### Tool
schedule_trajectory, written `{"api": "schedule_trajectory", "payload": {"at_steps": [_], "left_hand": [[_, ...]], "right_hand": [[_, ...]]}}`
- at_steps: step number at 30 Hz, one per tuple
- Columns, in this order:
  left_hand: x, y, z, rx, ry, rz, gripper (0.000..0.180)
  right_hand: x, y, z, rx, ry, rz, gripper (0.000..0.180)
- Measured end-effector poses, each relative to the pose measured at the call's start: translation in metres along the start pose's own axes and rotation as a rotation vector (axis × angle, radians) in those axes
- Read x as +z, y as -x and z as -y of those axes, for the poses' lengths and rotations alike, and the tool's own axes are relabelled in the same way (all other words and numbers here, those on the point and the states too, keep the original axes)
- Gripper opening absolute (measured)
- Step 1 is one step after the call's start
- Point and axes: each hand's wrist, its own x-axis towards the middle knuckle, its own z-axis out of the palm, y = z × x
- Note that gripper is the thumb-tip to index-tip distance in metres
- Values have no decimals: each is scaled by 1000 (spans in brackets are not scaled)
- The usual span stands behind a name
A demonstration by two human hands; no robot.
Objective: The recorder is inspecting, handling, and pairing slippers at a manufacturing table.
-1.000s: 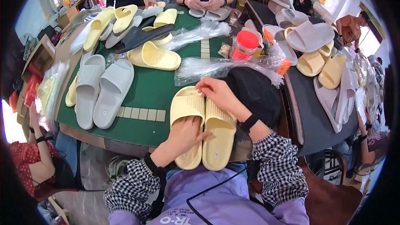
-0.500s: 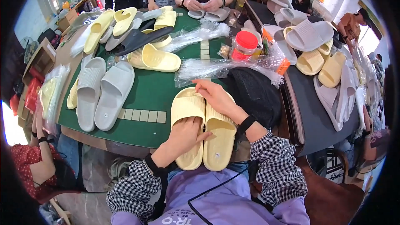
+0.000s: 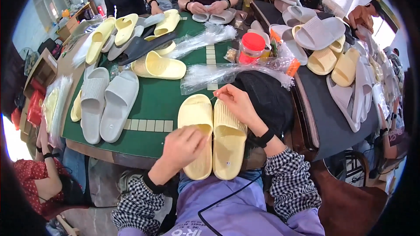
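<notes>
Two pale yellow slide slippers, a left one (image 3: 197, 159) and a right one (image 3: 229, 150), lie side by side at the table's near edge, toes away from me. My left hand (image 3: 185, 145) hovers over the left slipper, just below its strap. Its fingers are curled closed, and whatever they may hold is hidden. At the toe end, my right hand (image 3: 237, 107) is closed in a pinch above the right slipper's strap. A thin strand seems to show by its fingertips, too fine to name.
Grey slippers (image 3: 119, 109) stand left on the green table mat (image 3: 162, 100). Beyond lie more yellow, grey and black slippers, bags of clear plastic strands (image 3: 201, 78) and a red-lidded jar (image 3: 253, 48). A black cloth item (image 3: 267, 100) sits right. Co-workers sit around.
My left hand has come out from under the left slipper's strap and curled its fingers. My right hand has shifted slightly, its fingertips pinched at the toe end. The slippers stay in place.
</notes>
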Motion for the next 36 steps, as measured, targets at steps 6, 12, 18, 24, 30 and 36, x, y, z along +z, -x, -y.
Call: {"api": "schedule_trajectory", "payload": {"at_steps": [6, 12, 18, 24, 30, 36], "left_hand": [[-3, -37, 50, -117, -44, -89, 11], [21, -61, 74, -243, 221, 55, 22], [35, -73, 64, -405, 668, 289, 25], [43, -70, 61, -443, 692, 213, 22], [45, -64, 63, -332, 545, 65, 20], [42, -69, 64, -343, 561, 105, 12]], "right_hand": [[20, 11, 13, -9, -160, -36, 10], [18, 15, 13, -43, -167, 0, 10], [22, 16, 8, -168, -114, -69, 12], [23, 16, 9, -147, -170, -79, 10], [15, 17, 9, -380, 119, -323, 11], [14, 18, 6, -45, -65, -366, 13]]}}
